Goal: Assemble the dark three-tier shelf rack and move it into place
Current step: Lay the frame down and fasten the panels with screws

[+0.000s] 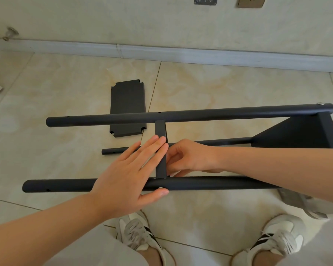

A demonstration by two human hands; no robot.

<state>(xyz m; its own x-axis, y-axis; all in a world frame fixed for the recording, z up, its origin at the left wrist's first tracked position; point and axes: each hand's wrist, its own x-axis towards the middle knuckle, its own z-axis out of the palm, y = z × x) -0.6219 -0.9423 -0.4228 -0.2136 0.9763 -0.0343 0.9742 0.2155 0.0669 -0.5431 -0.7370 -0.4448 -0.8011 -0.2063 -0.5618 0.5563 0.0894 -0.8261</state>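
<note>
Lying on its side across the middle of the frame, the half-built dark rack [200, 114] rests on the tiled floor [65, 83]. Its upper pole [104, 119] and lower pole [210, 182] run from left to right, with a thinner-looking third pole [219, 142] showing between them farther back. A middle shelf [160, 129], seen edge-on, spans the gap between the two big poles at centre frame. An end shelf [300, 133] closes the rack at the right edge.

The left hand [127, 173] is spread flat with straight fingers. Its palm lies over the lower pole, its fingertips rest on the edge of the middle shelf, and its thumb sits just under the pole beside a small silver screw head [160, 188]. The right hand [190, 158] is tucked against the right face of the same shelf with its fingers curled. Whether it pinches anything cannot be told.

A loose shelf panel [127, 98] with notched corners lies flat on the floor left of centre, partly behind the upper pole. Two pale sneakers [140, 235] stand at the bottom of the frame. A grey baseboard [200, 54] crosses the upper part, and a wall socket [251, 1] sits at the top edge.
</note>
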